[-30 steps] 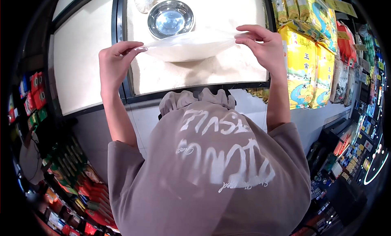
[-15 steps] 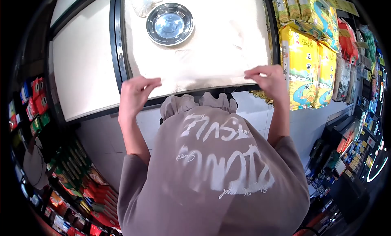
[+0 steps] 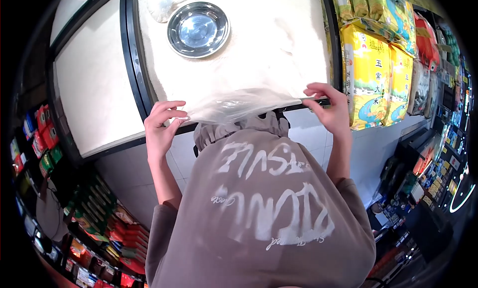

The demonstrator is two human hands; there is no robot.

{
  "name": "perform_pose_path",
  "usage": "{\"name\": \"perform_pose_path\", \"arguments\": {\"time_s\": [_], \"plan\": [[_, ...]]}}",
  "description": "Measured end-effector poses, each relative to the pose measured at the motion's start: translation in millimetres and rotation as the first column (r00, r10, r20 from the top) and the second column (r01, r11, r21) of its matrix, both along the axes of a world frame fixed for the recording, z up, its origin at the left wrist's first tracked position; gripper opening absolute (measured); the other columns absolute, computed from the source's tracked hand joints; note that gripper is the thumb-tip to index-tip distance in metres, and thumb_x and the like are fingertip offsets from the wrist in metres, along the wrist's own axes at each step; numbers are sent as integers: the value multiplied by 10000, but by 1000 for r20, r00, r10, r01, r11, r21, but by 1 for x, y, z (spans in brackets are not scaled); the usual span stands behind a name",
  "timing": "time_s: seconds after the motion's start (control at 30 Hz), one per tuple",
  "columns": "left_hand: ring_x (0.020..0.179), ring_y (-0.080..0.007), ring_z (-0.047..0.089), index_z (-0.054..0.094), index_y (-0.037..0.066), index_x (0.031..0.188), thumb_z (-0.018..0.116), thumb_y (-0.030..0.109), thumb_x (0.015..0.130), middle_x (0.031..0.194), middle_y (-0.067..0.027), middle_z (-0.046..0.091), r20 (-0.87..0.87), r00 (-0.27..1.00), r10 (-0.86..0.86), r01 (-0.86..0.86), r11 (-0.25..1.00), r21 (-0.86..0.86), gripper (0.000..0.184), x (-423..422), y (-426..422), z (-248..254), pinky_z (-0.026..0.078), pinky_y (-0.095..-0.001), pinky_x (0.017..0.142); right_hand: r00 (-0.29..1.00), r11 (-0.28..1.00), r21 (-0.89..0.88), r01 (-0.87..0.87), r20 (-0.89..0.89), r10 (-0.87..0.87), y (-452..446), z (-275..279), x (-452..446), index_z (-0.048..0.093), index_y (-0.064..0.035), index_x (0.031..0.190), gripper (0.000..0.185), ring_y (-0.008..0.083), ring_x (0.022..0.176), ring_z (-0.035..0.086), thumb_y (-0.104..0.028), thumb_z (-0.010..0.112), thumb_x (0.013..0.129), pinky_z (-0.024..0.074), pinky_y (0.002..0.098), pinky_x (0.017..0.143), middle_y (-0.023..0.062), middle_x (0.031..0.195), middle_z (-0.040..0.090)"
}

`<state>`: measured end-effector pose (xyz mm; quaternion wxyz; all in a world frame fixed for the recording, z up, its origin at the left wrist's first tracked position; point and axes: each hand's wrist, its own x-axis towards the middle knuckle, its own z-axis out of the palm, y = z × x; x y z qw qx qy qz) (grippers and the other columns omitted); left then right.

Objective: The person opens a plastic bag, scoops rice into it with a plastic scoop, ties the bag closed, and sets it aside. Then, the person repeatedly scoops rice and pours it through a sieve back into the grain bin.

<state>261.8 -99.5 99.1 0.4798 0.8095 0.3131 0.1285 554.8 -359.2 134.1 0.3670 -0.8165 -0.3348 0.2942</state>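
Observation:
A clear plastic bag [image 3: 239, 104] stretches between my two hands over the front edge of the rice bin. My left hand [image 3: 164, 121] pinches one end of it between thumb and finger, its other fingers loosely curled above. At the opposite end my right hand [image 3: 329, 109] has the bag's edge at its thumb, with the fingers bent over it. White rice [image 3: 259, 54] fills the bin in front of me. Resting on the rice is a shiny round metal bowl [image 3: 198, 30], beyond both hands. A crumpled clear plastic bag [image 3: 164, 7] lies behind the bowl.
To the left, a black divider [image 3: 133, 49] separates a second bin of white grain [image 3: 97, 84]. Yellow rice packs [image 3: 371, 79] are stacked along the right side. Shelves with red and green packets [image 3: 47, 131] stand at far left. A tiled floor [image 3: 308, 134] shows below the bin.
The bag, barely visible before as a thin taut strip, has opened out into a wider sheet. My left hand is slightly lower, and fingers of both hands have spread from tight pinches.

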Motion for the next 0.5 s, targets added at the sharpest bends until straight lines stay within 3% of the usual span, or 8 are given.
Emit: {"name": "perform_pose_path", "arguments": {"time_s": [0.03, 0.07, 0.13, 0.17, 0.2, 0.27, 0.4, 0.5], "plan": [[769, -156, 592, 714, 30, 814, 712, -22, 714, 893, -35, 698, 6, 1000, 20, -20, 1000, 13, 113, 2, 1, 0, 454, -267, 667, 994, 998, 27, -65, -80, 67, 13, 4, -5, 583, -64, 1187, 523, 206, 1045, 609, -34, 741, 689, 458, 310, 906, 85, 1096, 660], [769, -156, 592, 714, 30, 814, 712, -22, 714, 893, -35, 698, 7, 1000, 27, -27, 1000, 15, 113, 0, 2, 1, 454, -267, 667, 994, 997, 28, -72, -80, 74, 14, 1, -7, 583, -64, 1187, 523, 206, 1045, 609, -34, 741, 689, 458, 310, 906, 85, 1096, 660], [734, -153, 575, 715, 36, 827, 711, -8, 735, 854, -34, 695, -107, 991, 83, -93, 991, -93, 103, -5, 2, 3, 437, -256, 640, 938, 942, -42, -333, 91, 335, 20, -8, -11, 530, -114, 1268, 625, 238, 1129, 558, -35, 735, 683, 428, 358, 960, 82, 1199, 610], [734, -153, 575, 715, 36, 827, 711, -8, 735, 854, -34, 695, -111, 989, 98, -108, 990, -91, 103, -7, 0, 2, 437, -256, 640, 955, 959, 1, -283, 95, 282, 23, -10, -19, 610, -104, 1162, 477, 263, 1091, 584, -29, 721, 704, 454, 373, 938, 77, 1131, 644], [722, -149, 569, 715, 35, 831, 713, -1, 741, 850, -36, 695, -95, 986, 138, -147, 985, -92, 97, -10, -3, -1, 430, -252, 629, 952, 956, 3, -293, 88, 292, 22, -19, -20, 610, -104, 1162, 477, 263, 1091, 584, -29, 721, 704, 454, 373, 938, 77, 1131, 644], [709, -146, 563, 715, 34, 835, 716, 6, 747, 847, -38, 694, -79, 981, 175, -182, 979, -93, 92, -16, -6, -9, 423, -248, 618, 975, 969, 116, -219, 50, 214, 19, -43, -22, 678, -76, 998, 269, 278, 1038, 616, -17, 700, 736, 488, 355, 893, 75, 1052, 674], [706, -120, 558, 719, 25, 839, 715, 2, 752, 830, -52, 695, -38, 954, 298, -300, 948, -106, 90, -14, -3, -13, 411, -232, 600, 993, 970, 228, -88, 100, 67, 21, -40, -11, 711, -15, 906, 168, 237, 980, 648, 56, 642, 769, 508, 316, 843, 94, 962, 705], [692, -114, 543, 721, 17, 826, 706, -30, 747, 746, -43, 663, 135, 973, 188, -191, 982, 7, 92, -2, 6, -4, 421, -236, 605, 989, 975, 200, -92, 131, 67, 19, -35, -2, 720, -41, 929, 205, 212, 952, 650, 61, 648, 766, 504, 302, 818, 74, 905, 713]]}}
